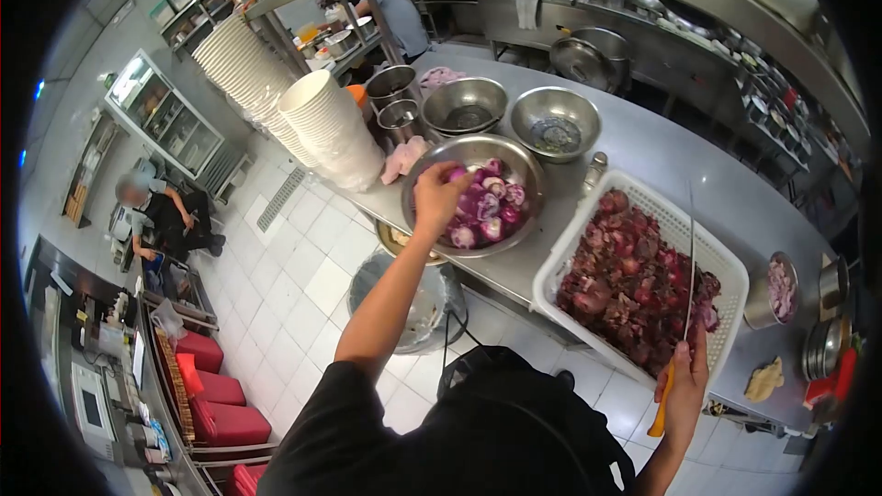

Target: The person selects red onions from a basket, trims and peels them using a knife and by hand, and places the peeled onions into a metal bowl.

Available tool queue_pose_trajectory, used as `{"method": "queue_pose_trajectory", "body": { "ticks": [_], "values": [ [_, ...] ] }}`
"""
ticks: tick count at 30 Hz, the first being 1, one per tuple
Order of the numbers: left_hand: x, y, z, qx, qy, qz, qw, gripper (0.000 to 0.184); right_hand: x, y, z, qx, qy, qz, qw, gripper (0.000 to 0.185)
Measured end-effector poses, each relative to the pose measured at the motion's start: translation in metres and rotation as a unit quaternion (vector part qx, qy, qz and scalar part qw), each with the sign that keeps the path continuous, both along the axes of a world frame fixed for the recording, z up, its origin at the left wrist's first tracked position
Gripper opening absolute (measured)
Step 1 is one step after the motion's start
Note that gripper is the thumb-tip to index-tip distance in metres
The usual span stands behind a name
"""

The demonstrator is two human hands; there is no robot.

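My left hand [439, 198] is over the left side of a steel bowl [524, 152], its fingertips beside peeled purple onions [489, 206]. Its fingers are loosely bent and a little apart, and no onion shows in its grasp. My right hand [685, 386] is closed around the orange handle of a long knife [691, 266], whose narrow blade points away from me. That hand is at the near right edge of a white plastic basket [565, 253]. Unpeeled red onions and loose dark skins [625, 271] fill much of the basket.
Two more steel bowls [558, 119] and steel pots [392, 87] stand behind the onion bowl. Stacked white containers [317, 115] are at the left. A lined bin [404, 303] sits below the counter edge. A yellowish cloth [764, 379] lies right. A person [165, 211] sits far left.
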State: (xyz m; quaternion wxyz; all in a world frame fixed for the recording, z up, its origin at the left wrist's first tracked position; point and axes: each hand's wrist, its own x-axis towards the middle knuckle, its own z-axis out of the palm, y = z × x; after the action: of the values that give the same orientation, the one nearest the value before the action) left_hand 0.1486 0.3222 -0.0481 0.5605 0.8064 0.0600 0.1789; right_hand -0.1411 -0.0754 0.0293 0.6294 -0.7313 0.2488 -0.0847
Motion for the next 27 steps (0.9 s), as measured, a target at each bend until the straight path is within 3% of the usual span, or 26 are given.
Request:
{"method": "queue_pose_trajectory", "body": {
  "ticks": [2,5,8,12,16,19,26,27],
  "values": [
    [0.010,-0.002,0.012,0.128,-0.070,0.033,0.989,0.041,0.002,0.015,-0.002,-0.003,0.003,-0.004,1.000,0.059],
    [0.002,-0.025,0.041,0.167,-0.111,-0.058,0.978,0.039,-0.003,0.028,-0.007,-0.006,0.006,-0.033,0.999,0.062],
    [-0.022,-0.053,0.062,0.141,-0.113,-0.206,0.962,0.036,-0.004,0.042,-0.005,-0.036,0.000,-0.028,0.999,0.064],
    [-0.052,-0.082,0.069,0.144,-0.127,-0.301,0.934,0.035,0.004,0.063,0.018,-0.053,0.009,-0.062,0.997,0.064],
    [-0.074,-0.095,0.071,0.141,-0.124,-0.383,0.905,0.032,-0.005,0.049,0.002,-0.030,-0.013,-0.112,0.993,0.072],
    [-0.089,-0.105,0.069,0.100,-0.061,-0.399,0.909,0.031,-0.006,0.039,0.006,-0.016,-0.027,-0.151,0.988,0.069],
    [-0.107,-0.152,0.069,0.165,-0.091,-0.442,0.877,0.034,-0.008,0.002,-0.007,0.028,-0.082,-0.160,0.983,0.064],
    [-0.115,-0.164,0.078,0.168,-0.047,-0.441,0.880,0.033,-0.009,-0.004,-0.009,0.036,-0.086,-0.156,0.983,0.064]
  ]
}}
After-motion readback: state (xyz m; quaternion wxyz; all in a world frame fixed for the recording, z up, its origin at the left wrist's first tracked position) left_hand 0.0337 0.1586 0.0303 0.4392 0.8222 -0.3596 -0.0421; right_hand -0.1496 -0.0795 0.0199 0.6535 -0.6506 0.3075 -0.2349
